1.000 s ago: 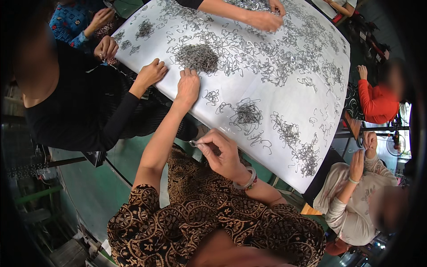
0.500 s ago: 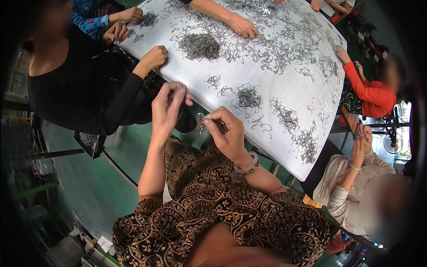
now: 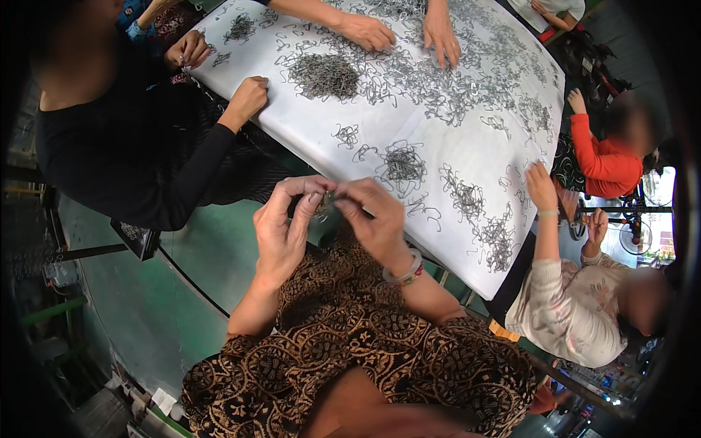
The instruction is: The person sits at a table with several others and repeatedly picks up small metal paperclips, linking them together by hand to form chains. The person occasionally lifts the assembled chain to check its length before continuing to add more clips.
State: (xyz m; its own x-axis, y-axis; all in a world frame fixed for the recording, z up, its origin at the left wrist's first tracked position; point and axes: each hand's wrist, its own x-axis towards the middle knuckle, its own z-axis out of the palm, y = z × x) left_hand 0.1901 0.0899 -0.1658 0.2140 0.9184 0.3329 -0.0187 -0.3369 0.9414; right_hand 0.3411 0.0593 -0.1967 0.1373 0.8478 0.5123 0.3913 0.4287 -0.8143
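The left hand (image 3: 281, 230) and the right hand (image 3: 372, 219) are close together, just off the near edge of the white table (image 3: 467, 139). Their fingertips meet around a small bunch of metal wire clips (image 3: 322, 204). Both hands pinch it, so the fingers are closed on the bunch. The clips are tiny, and how many are held is too hard to tell.

On the table, just past the hands, lies a small heap of wire clips (image 3: 404, 164). A bigger heap (image 3: 325, 75) sits farther back on the table. Loose clips are spread all over the white top.

Other people sit round the table. One in a black sleeve (image 3: 175, 168) rests a fist on the table's left edge.

To do this step well, the fingers should likely hold the bunch firmly but softly, and keep it over the lap so no clip drops to the green floor (image 3: 146, 306).
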